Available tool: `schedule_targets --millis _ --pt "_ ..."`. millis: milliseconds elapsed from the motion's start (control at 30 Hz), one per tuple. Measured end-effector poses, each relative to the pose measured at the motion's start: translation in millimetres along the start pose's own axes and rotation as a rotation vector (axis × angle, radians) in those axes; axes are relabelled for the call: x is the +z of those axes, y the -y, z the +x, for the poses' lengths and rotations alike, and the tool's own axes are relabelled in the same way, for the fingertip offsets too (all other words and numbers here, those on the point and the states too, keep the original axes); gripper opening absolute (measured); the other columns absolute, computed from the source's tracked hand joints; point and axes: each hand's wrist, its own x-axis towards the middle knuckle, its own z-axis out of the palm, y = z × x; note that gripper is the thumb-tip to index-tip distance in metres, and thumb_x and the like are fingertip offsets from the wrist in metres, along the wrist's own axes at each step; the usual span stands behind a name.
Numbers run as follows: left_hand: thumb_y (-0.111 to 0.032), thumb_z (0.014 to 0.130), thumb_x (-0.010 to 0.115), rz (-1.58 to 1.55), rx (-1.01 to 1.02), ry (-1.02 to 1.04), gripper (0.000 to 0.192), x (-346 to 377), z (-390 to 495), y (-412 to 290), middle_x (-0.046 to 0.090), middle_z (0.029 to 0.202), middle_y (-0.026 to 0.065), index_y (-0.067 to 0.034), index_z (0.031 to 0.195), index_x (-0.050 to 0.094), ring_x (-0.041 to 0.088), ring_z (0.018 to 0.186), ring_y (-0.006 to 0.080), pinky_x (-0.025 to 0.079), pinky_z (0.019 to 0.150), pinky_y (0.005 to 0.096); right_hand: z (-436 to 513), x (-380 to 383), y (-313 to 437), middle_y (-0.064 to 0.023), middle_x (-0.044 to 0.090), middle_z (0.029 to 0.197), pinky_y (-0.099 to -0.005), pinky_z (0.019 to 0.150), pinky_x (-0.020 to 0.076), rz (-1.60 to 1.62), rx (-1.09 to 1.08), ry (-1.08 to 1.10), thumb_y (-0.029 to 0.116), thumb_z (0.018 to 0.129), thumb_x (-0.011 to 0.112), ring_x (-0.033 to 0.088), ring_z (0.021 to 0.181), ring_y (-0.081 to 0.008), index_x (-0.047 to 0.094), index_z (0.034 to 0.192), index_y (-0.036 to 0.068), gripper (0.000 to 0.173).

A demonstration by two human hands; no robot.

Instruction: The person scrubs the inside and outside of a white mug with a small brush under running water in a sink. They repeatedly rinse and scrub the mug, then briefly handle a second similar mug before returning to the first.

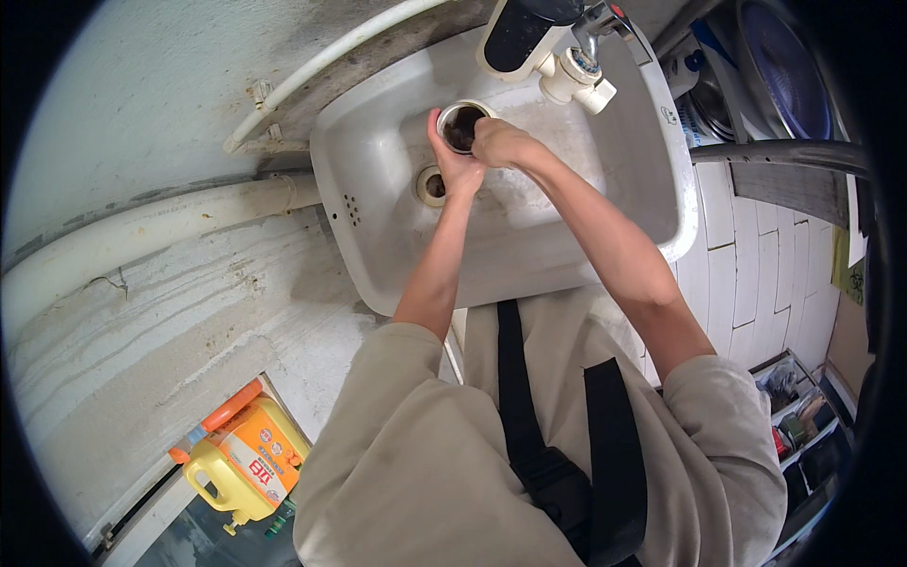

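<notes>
My left hand [459, 170] is wrapped around the near left side of a round, light-rimmed cup [448, 113], held over the basin of a sink [510, 273]. The cup's mouth faces up toward me, and its inside [462, 129] looks dark brown. My right hand [506, 144] is curled at the cup's right rim, with its fingertips hidden at or inside the mouth. Whether those fingers pinch the rim or something small cannot be seen. Just below and left of the cup is the sink's drain opening [434, 186].
A tap [577, 74] and a black-and-white cylindrical unit [521, 39] overhang the sink's back. Pale pipes [212, 212] run along the left wall. A yellow detergent jug [244, 461] stands lower left. Metal basins [786, 71] sit on a rack at right, above a dark rail [779, 152].
</notes>
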Motion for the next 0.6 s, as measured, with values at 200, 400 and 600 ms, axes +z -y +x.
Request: schedule_targets --millis 200,400,600 --pt "-0.009 0.056 0.077 0.102 0.043 -0.048 0.081 2.6 4.4 14.4 0.043 0.115 0.0064 -0.011 0.122 0.031 0.045 0.103 0.0169 0.039 0.088 0.0302 -19.5 28.9 21.0 -0.0270 0.059 0.080 -0.0420 0.073 0.0452 0.171 -0.032 -0.199 0.011 0.071 0.049 0.057 0.081 -0.0397 0.060 0.078 -0.008 0.024" --pt "-0.012 0.055 0.079 0.206 0.162 0.006 0.084 -4.7 -13.6 12.2 0.044 0.114 0.0065 -0.010 0.123 0.029 0.045 0.103 0.0169 0.038 0.088 0.0290 14.2 58.1 36.6 -0.0211 0.058 0.097 -0.0417 0.092 0.0331 0.183 0.097 -0.290 0.022 0.070 0.058 0.056 0.090 -0.0369 0.045 0.113 0.002 0.049" --pt "-0.016 0.054 0.080 0.206 0.150 -0.001 0.088 -5.7 -13.1 -3.6 0.045 0.114 0.0067 -0.009 0.124 0.027 0.045 0.103 0.0169 0.037 0.089 0.0278 -1.3 61.5 38.8 -0.0188 0.061 0.086 -0.0423 0.100 0.0209 0.163 0.014 -0.223 0.016 0.069 0.056 0.058 0.085 -0.0370 0.059 0.095 0.002 0.029"
